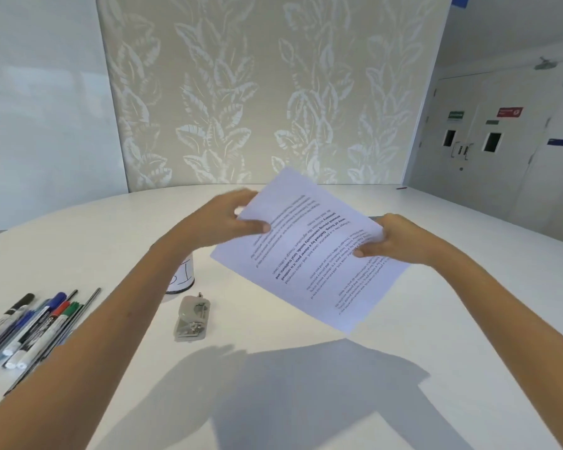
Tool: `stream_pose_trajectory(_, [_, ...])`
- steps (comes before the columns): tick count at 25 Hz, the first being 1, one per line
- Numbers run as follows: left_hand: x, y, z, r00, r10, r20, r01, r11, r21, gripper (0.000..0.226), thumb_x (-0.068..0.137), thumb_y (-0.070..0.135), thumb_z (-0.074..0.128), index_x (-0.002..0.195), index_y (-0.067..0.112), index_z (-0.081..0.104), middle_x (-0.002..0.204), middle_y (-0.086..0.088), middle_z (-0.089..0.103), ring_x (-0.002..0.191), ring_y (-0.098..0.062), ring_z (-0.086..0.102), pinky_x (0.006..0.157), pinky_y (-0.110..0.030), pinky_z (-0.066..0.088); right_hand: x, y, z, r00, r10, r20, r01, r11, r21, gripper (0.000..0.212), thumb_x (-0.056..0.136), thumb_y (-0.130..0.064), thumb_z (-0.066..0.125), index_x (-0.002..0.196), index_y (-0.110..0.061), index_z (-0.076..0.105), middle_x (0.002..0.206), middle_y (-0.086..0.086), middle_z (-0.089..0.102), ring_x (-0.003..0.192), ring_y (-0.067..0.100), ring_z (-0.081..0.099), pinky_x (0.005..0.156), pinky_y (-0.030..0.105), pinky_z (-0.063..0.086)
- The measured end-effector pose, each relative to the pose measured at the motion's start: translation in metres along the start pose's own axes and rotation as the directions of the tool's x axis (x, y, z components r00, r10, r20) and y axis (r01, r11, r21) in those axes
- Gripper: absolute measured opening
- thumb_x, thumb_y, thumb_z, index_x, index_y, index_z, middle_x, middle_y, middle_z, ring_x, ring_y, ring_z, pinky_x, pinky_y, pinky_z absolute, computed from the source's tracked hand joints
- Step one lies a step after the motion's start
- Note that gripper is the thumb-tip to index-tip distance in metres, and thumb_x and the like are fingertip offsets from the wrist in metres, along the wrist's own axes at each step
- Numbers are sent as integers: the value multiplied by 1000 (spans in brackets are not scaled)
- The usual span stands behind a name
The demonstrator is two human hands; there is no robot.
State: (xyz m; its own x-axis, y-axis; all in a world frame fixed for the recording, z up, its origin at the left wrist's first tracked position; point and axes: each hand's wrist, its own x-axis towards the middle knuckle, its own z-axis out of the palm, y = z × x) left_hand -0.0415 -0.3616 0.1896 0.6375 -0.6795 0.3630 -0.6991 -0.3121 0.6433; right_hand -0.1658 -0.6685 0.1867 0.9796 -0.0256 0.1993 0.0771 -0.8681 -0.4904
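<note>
A stack of white printed sheets (309, 254) hangs tilted in the air above the white table (306, 368), its text upside down to me. My left hand (231, 216) grips the stack's far left edge, thumb on top. My right hand (390, 241) pinches the right edge, thumb on the printed face. A grey metal hole punch (192, 318) lies on the table below and left of the sheets, apart from both hands.
Several markers and pens (36, 323) lie at the table's left edge. A white cylindrical cup (182, 274) with scribbled marks stands behind my left forearm. A leaf-patterned panel (267, 92) rises behind the table, and doors (475, 141) are at the far right.
</note>
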Motion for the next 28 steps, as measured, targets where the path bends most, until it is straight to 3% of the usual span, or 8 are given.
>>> stream_pose_trajectory(2, [-3, -3, 11, 994, -66, 91, 80, 982, -170, 27, 81, 43, 71, 102, 26, 72, 107, -3, 75, 97, -25, 72, 88, -45, 54, 2, -5, -4, 999, -28, 24, 30, 997, -74, 13, 76, -26, 79, 79, -34, 70, 82, 5, 75, 73, 25, 66, 64, 27, 48])
stream_pose_trajectory(5, [-10, -15, 22, 995, -103, -3, 95, 926, -366, 27, 83, 41, 70, 99, 19, 75, 101, -5, 77, 88, -21, 74, 84, -42, 55, 0, 1, -24, 999, -36, -38, 33, 997, -72, 12, 75, -26, 80, 80, -18, 73, 79, 7, 75, 66, 20, 65, 58, 22, 48])
stream_pose_trajectory(8, [-18, -33, 27, 986, -132, -101, 52, 824, -564, 29, 85, 36, 70, 105, 16, 73, 108, -6, 75, 97, -26, 72, 88, -46, 56, -16, 19, -49, 989, -29, -143, 75, 942, 327, 20, 74, -26, 79, 91, -15, 76, 88, 6, 77, 82, 19, 72, 70, 25, 55])
stream_pose_trajectory(11, [-25, -40, 44, 981, -110, -161, -34, 714, -699, 28, 85, 33, 68, 108, 17, 73, 110, -3, 75, 99, -23, 71, 82, -40, 58, -28, 30, -38, 987, -23, -157, 133, 657, 742, 28, 75, -17, 72, 103, -16, 75, 108, 4, 75, 97, 19, 72, 75, 28, 58])
stream_pose_trajectory(19, [-33, -30, 80, 946, -186, -266, -47, 732, -680, 15, 88, 26, 67, 101, 25, 75, 103, 6, 77, 94, -14, 72, 79, -29, 59, -27, 23, 52, 922, 204, -329, 204, 465, 861, 29, 76, -7, 73, 105, -13, 71, 112, 7, 73, 100, 24, 71, 81, 39, 58])
stream_pose_trajectory(23, [-53, -41, 107, 938, -291, -187, 82, 712, -697, 26, 90, 20, 64, 115, 11, 68, 114, -9, 72, 111, -27, 66, 95, -42, 52, -40, 45, 106, 900, 365, -239, 65, 430, 901, 27, 74, -6, 76, 101, -8, 73, 110, 14, 73, 95, 28, 72, 84, 44, 57])
stream_pose_trajectory(26, [-65, -43, 126, 916, -366, -166, 157, 706, -691, 18, 90, 18, 65, 107, 22, 70, 107, 0, 74, 107, -21, 67, 89, -26, 54, -48, 51, 130, 909, 386, -156, -11, 398, 917, 26, 72, -10, 79, 97, -13, 76, 108, 10, 75, 94, 25, 73, 76, 36, 58])
stream_pose_trajectory(28, [-63, -44, 129, 915, -371, -160, 161, 698, -698, 19, 91, 19, 64, 109, 25, 68, 112, 0, 73, 107, -21, 67, 93, -34, 52, -46, 48, 129, 913, 368, -177, 5, 423, 906, 30, 69, -16, 82, 98, -18, 76, 107, 6, 76, 94, 22, 73, 73, 32, 58])
